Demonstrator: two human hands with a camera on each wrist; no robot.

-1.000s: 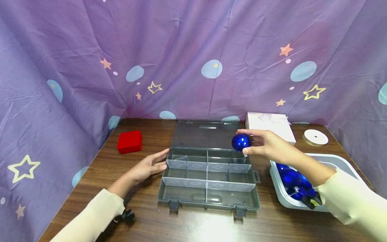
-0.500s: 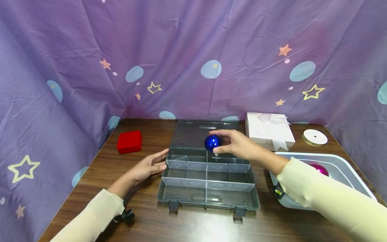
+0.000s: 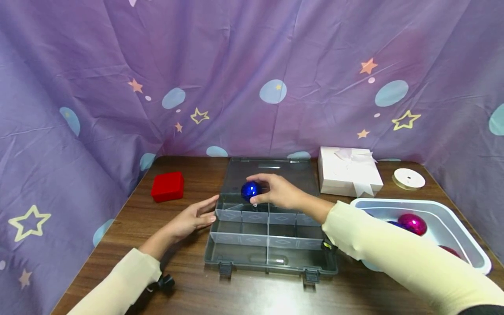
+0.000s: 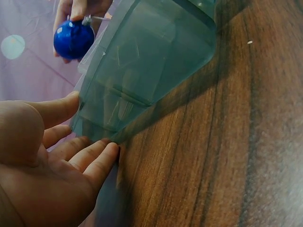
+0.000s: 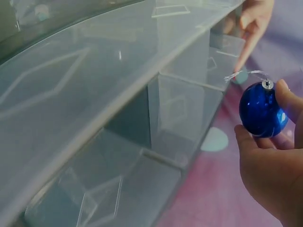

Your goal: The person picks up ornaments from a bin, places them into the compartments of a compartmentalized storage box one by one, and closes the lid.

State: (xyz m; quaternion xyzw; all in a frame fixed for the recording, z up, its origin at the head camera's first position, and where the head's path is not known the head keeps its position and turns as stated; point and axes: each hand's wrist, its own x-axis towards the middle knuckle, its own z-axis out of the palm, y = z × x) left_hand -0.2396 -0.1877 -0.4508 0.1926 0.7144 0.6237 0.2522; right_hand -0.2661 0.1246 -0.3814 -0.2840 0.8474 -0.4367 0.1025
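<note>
A shiny blue Christmas ball (image 3: 250, 191) with a silver cap and a loop of string is pinched between the thumb and fingers of my right hand (image 3: 277, 191). It hovers over the back row of a grey see-through compartment box (image 3: 252, 253), left of the middle divider. The box lies with its lid (image 3: 271, 168) folded back behind it. At the box's left side, my left hand (image 3: 193, 220) touches the wall with extended fingers; the left wrist view shows fingertips (image 4: 110, 147) against the box's lower edge.
A white tub (image 3: 437, 205) at the right holds pink and blue balls (image 3: 412, 224), partly hidden by my right sleeve. Behind it are a white gift box (image 3: 348, 173) and a ribbon spool (image 3: 409, 178). A red box (image 3: 167, 186) sits at the back left.
My right hand has carried the blue Christmas ball leftward, from above the box's right end to its left half. The left hand has stayed in place.
</note>
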